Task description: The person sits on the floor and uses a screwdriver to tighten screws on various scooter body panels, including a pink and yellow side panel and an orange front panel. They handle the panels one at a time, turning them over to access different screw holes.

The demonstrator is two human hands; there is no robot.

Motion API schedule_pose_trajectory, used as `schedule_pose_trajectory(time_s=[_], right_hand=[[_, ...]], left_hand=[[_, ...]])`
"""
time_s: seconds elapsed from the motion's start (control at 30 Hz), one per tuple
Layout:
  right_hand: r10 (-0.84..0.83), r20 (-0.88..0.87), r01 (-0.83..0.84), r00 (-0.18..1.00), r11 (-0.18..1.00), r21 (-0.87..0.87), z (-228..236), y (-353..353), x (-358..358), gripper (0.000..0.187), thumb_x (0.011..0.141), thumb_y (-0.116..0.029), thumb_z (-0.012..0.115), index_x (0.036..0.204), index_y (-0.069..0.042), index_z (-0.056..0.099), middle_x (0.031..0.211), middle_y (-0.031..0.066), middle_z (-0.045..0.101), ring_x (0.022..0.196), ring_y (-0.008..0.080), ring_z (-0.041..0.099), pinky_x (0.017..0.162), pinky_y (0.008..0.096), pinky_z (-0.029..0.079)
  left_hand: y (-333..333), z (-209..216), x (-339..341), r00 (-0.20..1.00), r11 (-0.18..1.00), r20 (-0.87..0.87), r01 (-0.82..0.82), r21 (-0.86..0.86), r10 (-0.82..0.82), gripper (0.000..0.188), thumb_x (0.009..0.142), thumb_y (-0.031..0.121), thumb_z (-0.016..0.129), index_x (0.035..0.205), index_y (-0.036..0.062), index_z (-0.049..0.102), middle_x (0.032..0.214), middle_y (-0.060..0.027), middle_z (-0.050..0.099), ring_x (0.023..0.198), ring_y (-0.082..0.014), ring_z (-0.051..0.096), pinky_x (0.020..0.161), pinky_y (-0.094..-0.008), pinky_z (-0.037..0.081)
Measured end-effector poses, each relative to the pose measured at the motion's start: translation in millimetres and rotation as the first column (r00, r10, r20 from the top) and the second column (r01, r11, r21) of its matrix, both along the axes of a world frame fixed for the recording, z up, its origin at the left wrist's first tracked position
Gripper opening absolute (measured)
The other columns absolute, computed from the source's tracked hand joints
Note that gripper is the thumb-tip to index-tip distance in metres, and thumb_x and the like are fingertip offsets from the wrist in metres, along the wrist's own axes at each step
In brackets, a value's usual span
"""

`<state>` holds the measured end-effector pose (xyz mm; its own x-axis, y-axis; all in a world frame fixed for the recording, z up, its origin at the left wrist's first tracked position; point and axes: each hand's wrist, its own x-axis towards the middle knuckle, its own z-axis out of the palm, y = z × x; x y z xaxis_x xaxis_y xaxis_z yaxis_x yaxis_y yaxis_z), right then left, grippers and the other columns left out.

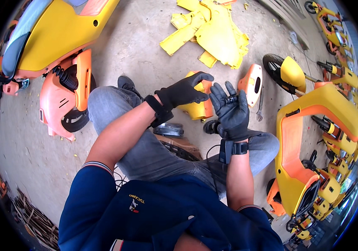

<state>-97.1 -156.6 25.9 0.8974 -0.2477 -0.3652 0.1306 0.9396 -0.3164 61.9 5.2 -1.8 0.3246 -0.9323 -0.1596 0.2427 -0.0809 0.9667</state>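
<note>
My left hand [183, 90], in a black glove, hovers with its thumb and fingers apart in a C shape and nothing visible between them. A yellow and orange plastic part [196, 109] lies on the floor beyond it, partly hidden. My right hand [231, 118], also gloved in black, is turned palm up with its fingers half curled. Several small dark screw-like pieces [231, 99] rest in it; their exact kind is too small to tell. Near its fingertips lies an orange and white shell [252, 85] with a dark oval slot, beside a metal wrench [260, 110].
Yellow body panels [218, 35] are piled ahead. To my left stand a yellow scooter body [57, 35] and an orange fender [59, 100] by a wheel. A yellow and orange scooter [290, 138] is close on my right. A round metal piece [169, 129] sits between my legs.
</note>
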Motion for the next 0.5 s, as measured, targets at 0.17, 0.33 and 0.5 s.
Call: schedule_pose_trajectory(time_s=[0.17,0.33,0.5], right_hand=[[0.044,0.007,-0.044,0.999,0.999,0.007,1,12,11,0.052,0.108,-0.040,0.046,0.137,0.002,0.053,0.142,0.0342,0.050,0.136,0.0464,0.049,0.108,0.0508,0.048],[0.040,0.038,-0.040,0.998,0.999,0.006,-12,18,12,0.050,0.108,-0.040,0.046,0.136,0.000,0.055,0.140,0.0314,0.055,0.130,0.0443,0.054,0.102,0.0479,0.052],[0.072,0.119,-0.067,0.990,0.997,-0.038,-10,28,21,0.047,0.109,-0.038,0.044,0.136,-0.001,0.056,0.134,0.0309,0.059,0.128,0.0428,0.057,0.102,0.0473,0.051]], left_hand=[[-1,-20,-7,0.956,0.999,0.292,0.034,0.005,-0.034,0.032,0.090,0.013,0.073,0.120,0.0068,0.067,0.125,-0.0087,0.063,0.114,-0.0159,0.058,0.098,-0.0313,0.048],[-7,-14,-18,0.932,0.977,0.324,-0.104,-0.185,0.161,0.020,0.083,0.008,0.074,0.102,0.0022,0.072,0.100,-0.0113,0.074,0.089,-0.0187,0.068,0.085,-0.0312,0.053],[-8,-9,-17,0.883,0.969,0.408,-0.174,-0.174,0.232,0.015,0.078,0.008,0.073,0.092,0.0020,0.074,0.087,-0.0110,0.074,0.080,-0.0236,0.068,0.088,-0.0364,0.045]])
